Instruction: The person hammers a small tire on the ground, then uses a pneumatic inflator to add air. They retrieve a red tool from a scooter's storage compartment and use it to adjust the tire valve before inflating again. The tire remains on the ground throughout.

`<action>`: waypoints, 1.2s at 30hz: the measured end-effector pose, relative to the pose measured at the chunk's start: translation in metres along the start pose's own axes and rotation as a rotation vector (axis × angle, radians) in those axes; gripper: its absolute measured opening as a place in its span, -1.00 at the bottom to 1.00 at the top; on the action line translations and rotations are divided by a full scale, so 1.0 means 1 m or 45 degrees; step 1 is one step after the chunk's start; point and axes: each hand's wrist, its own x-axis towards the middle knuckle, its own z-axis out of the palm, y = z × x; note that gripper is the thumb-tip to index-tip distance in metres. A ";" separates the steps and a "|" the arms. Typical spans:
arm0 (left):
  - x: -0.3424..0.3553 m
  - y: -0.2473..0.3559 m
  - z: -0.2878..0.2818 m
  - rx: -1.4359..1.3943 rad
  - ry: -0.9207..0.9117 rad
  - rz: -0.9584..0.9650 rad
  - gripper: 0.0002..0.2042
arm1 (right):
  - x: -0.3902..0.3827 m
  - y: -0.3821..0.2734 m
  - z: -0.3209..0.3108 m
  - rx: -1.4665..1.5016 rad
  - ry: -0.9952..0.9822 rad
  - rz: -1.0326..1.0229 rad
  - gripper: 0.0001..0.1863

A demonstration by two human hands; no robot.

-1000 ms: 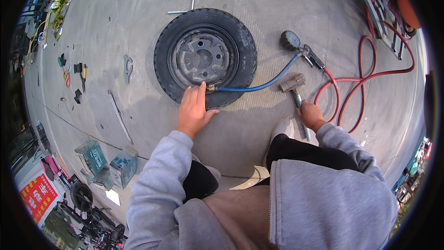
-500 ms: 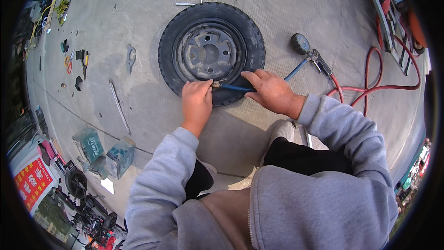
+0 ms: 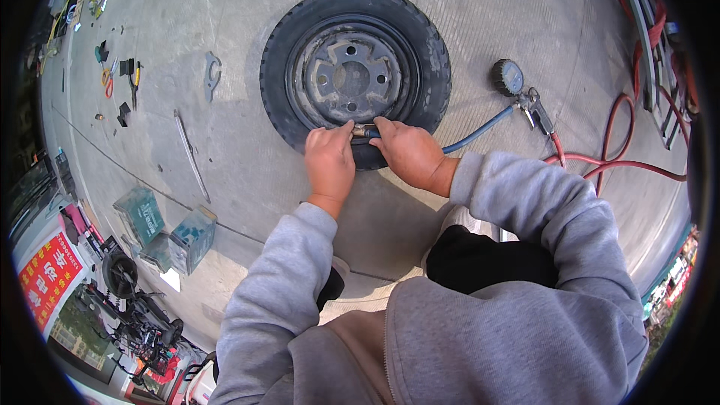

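Observation:
A black tyre (image 3: 430, 82) on a worn steel rim (image 3: 381, 60) lies flat on the concrete in front of me. At its near side, my left hand (image 3: 330, 165) pinches the metal end fitting (image 3: 360, 132) of a blue air hose. Close beside it, my right hand (image 3: 412, 151) is closed round the blue hose (image 3: 480, 131) just behind that fitting. The hose runs right to a tyre inflator (image 3: 536, 112) with a round gauge (image 3: 508, 76), lying on the ground. The fingers hide the tyre valve, so I cannot tell whether the fitting sits on it.
A red hose (image 3: 600, 161) curls off to the right past a metal frame (image 3: 652, 52). Left of the tyre lie a metal bar (image 3: 192, 156), a flat grey tool (image 3: 211, 76) and yellow-black pliers (image 3: 134, 84). Teal boxes (image 3: 193, 238) stand at the lower left.
My right hand has slid left along the blue hose, up to its fitting and close to my left hand. My head view has shifted slightly, making the tyre appear larger.

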 end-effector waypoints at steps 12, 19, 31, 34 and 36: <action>0.007 0.006 -0.008 0.393 -0.295 0.214 -0.63 | -0.004 -0.003 0.004 0.061 -0.049 0.008 -0.62; 0.013 -0.004 -0.009 0.389 -0.270 0.380 -0.70 | -0.018 0.023 -0.057 0.138 0.341 -0.109 -0.53; 0.014 -0.002 -0.012 0.367 -0.336 0.363 -0.70 | -0.157 0.216 -0.123 -0.306 0.374 0.785 -0.31; 0.015 -0.002 -0.013 0.362 -0.327 0.389 -0.70 | -0.147 0.209 -0.123 -0.273 0.409 0.781 -0.33; 0.014 -0.001 -0.012 0.383 -0.319 0.378 -0.70 | -0.141 0.203 -0.126 -0.291 0.414 0.813 -0.33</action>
